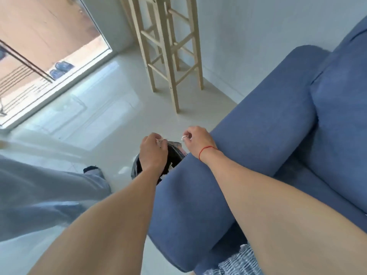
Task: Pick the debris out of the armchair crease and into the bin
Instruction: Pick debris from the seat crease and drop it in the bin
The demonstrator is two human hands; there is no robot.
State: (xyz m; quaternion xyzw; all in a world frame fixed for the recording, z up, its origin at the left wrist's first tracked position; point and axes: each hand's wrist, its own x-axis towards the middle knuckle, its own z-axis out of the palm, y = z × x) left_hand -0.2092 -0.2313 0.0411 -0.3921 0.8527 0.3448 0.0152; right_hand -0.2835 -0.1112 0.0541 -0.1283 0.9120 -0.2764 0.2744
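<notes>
A blue armchair [258, 139] fills the right side, its armrest running toward me. Beside the armrest on the floor stands a dark bin [173, 155], mostly hidden by my left hand and the armrest; pale scraps show inside it. My left hand [152, 153] hovers over the bin, fingers pinched on a small white scrap of debris [159, 140]. My right hand [195, 140], with a red thread on its wrist, is above the armrest's front end, fingertips closed on another white bit of debris [183, 137]. The seat crease is in shadow at the right.
A tall wooden stool [172, 56] stands on the pale floor beyond the bin, near the white wall. A glass door [49, 56] lies at the left. My leg in light trousers and a foot [93, 171] are left of the bin.
</notes>
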